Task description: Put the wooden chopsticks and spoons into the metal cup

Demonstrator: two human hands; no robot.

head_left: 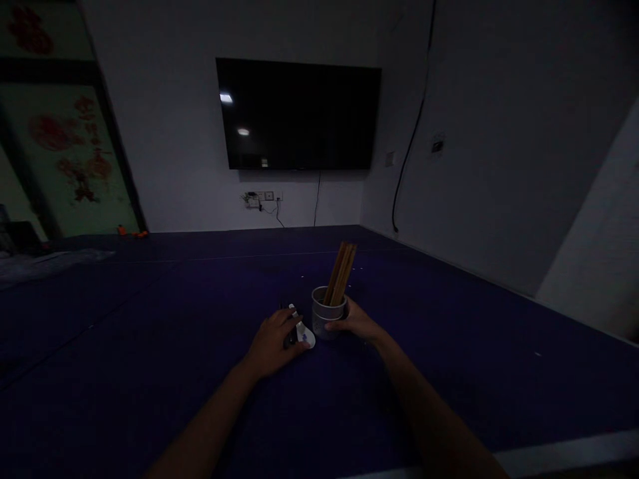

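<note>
One crumpled clear sheet (47, 266) lies at the far left of the purple surface (164, 319). Nearer the middle, the left hand (272, 342) arches palm down, fingers bent over a white spoon (306, 337), thumb at the edge of its bowl; whether it grips or only rests there, I cannot tell. Something dark (289, 340) shows beneath those fingers, too dim to name. The spoon's handle points away from the person, its bowl nearer. It looks like glazed ceramic, so probably light, stiff, slick and apt to chip; the handle should give the surest hold. Just right of it the grey cup (322, 327) stands upright, seemingly thin metal: rigid, light, smooth. Several wooden sticks (341, 276) lean right in it, rising well above the rim and likely making it top-heavy, so a hold around the wall suits it best. The right hand (359, 324) grips it that way, wrapped around its right side, thumb across the near wall.
</note>
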